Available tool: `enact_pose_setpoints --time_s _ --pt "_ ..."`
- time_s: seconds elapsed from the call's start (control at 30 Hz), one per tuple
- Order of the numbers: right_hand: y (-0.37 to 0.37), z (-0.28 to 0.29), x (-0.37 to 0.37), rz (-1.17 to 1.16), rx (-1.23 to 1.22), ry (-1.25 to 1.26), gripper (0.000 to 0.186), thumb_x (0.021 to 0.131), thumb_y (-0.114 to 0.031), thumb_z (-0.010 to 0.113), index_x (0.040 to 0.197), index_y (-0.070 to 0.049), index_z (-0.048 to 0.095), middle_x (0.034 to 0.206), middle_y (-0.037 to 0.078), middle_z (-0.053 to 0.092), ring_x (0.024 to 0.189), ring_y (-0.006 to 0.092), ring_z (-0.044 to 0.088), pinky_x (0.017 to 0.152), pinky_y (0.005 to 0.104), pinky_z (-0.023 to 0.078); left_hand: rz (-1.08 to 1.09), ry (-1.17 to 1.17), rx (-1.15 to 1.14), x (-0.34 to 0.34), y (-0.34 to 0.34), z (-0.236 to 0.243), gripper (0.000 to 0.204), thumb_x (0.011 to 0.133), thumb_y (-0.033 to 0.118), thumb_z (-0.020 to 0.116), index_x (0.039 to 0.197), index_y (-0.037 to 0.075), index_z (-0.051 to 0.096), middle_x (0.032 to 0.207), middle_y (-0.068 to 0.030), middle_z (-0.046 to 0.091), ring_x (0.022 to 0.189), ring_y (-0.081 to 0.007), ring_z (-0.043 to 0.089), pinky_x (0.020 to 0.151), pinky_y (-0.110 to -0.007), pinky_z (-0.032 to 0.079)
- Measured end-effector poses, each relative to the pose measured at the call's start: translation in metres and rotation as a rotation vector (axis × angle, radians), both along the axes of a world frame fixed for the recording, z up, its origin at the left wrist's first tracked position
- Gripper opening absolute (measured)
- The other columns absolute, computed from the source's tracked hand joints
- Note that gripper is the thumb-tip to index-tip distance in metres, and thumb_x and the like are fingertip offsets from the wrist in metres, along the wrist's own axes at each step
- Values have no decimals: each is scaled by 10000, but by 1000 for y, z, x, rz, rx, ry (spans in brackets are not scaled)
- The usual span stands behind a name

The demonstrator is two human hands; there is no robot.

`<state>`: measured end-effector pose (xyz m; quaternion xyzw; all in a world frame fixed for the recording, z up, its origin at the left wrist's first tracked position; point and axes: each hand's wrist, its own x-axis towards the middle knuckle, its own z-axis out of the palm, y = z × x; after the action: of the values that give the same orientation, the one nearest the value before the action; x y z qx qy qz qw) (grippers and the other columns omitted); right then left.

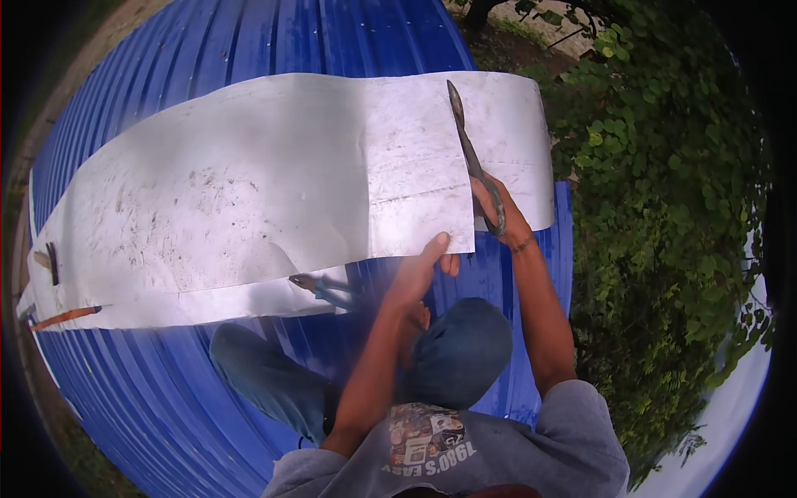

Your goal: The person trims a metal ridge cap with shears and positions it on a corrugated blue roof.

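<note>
A long sheet of whitish metal (220,183) with dark scuffs lies across the blue ribbed roofing. My left hand (423,264) pinches its near edge, thumb on top and fingers beneath. In my right hand (508,214) are long dark metal snips (466,149), their blades pointing away from me over the sheet. A straight cut edge runs from the near corner by my left hand up toward the snips. Right of it, the rest of the sheet (525,141) curves at its end. Whether the blades are parted I cannot tell.
Blue-handled pliers (324,290) lie by the sheet's near edge. At the far left are a hammer-like tool (50,264) and an orange-brown strip (66,318). Leafy branches (664,207) border the roofing (166,390) on the right. My bent knees (465,349) are close to the sheet.
</note>
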<state>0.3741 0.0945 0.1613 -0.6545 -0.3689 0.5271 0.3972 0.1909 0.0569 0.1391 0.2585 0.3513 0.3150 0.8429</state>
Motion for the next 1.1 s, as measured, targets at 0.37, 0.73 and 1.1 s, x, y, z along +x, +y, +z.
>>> enact_pose_setpoints --time_s 0.37,0.73,1.1 --pt "12 -51 -8 -97 81 -297 324 922 -108 435 1119 85 605 1023 212 684 954 223 638 851 325 486 34 40 -93 0 0 20 363 969 403 556 834 67 549 711 -34 460 714 -189 496 733 -323 392" --pt "31 -54 20 82 74 -203 329 907 -76 537 1191 83 589 1135 157 672 1001 179 625 870 282 492 19 34 -50 3 0 22 405 961 407 535 710 90 510 662 -56 496 702 -177 514 756 -316 408" --pt "30 -54 7 -139 5 -126 385 983 -178 424 1196 85 606 1074 142 683 892 169 645 796 287 513 -11 71 -71 3 0 11 426 946 453 537 713 100 491 684 -50 502 720 -178 488 820 -314 380"
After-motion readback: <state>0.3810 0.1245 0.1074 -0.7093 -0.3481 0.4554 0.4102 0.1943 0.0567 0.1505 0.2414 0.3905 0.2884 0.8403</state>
